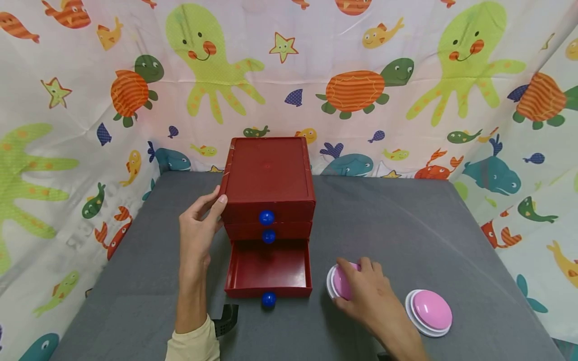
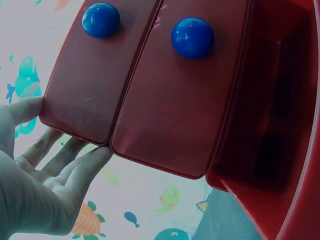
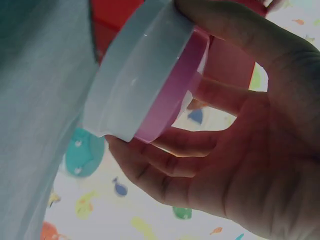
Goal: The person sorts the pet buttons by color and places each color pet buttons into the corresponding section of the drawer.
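Observation:
A red drawer box [image 1: 268,170] with blue round knobs stands in the middle of the table. Its bottom drawer [image 1: 244,292] is pulled out, with the bare red floor showing, while the two upper drawers are closed. My left hand [image 1: 200,225] rests against the box's upper left side, thumb at the front corner and extended fingers along the side. To the right of the drawer, my right hand [image 1: 370,291] grips a pink-domed push button [image 3: 145,80] by its white round base, thumb on one side and fingers on the other, close over the tabletop.
A second pink-and-white push button [image 1: 431,311] sits to the right of my right forearm. A black strap [image 1: 227,321] shows beside my left wrist. The grey-covered table [image 1: 384,215] is bordered by a sea-animal-print curtain [image 1: 289,100] at the back and sides.

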A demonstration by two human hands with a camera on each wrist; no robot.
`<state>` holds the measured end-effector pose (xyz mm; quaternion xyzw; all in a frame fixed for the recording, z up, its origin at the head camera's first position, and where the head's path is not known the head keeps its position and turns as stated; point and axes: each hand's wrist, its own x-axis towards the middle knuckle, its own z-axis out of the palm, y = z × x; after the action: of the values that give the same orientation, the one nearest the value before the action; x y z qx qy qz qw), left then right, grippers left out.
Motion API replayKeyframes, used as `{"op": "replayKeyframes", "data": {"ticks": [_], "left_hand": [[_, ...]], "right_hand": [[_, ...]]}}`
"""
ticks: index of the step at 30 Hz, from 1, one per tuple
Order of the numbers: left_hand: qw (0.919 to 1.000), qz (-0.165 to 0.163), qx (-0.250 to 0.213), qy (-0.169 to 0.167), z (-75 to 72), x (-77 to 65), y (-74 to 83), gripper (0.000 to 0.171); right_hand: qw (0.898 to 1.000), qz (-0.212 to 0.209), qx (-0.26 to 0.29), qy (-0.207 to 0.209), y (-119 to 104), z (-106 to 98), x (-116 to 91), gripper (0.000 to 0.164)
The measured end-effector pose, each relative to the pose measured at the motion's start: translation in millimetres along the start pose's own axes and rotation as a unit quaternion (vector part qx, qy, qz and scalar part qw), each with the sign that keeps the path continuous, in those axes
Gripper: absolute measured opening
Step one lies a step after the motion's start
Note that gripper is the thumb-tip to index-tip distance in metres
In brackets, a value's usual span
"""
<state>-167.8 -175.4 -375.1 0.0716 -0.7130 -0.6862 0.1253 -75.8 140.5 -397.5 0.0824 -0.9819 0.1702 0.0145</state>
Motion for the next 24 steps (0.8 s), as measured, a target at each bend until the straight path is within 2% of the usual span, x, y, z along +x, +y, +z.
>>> {"op": "replayKeyframes", "data": {"ticks": [5,12,17,24], "left_hand": [[1.0000,-0.002,-0.006,-0.004,-1.2,0.3,0.5,0.045],[0.9999,-0.006,-0.009,-0.006,-1.7,0.0,-0.5,0.045],[1.0000,-0.001,-0.006,-0.003,-1.8,0.2,-1.3,0.045],[1.0000,0.001,-0.001,0.001,-0.7,1.2,-0.6,0.045]], "right_hand": [[1.000,-0.022,0.008,0.001,-29,-2,11,0.071],[0.998,-0.023,0.026,-0.060,-64,0,28,0.080],[0.995,-0.072,0.031,-0.063,-82,7,32,0.075],[0.989,-0.142,0.019,-0.032,-107,22,42,0.070]]}}
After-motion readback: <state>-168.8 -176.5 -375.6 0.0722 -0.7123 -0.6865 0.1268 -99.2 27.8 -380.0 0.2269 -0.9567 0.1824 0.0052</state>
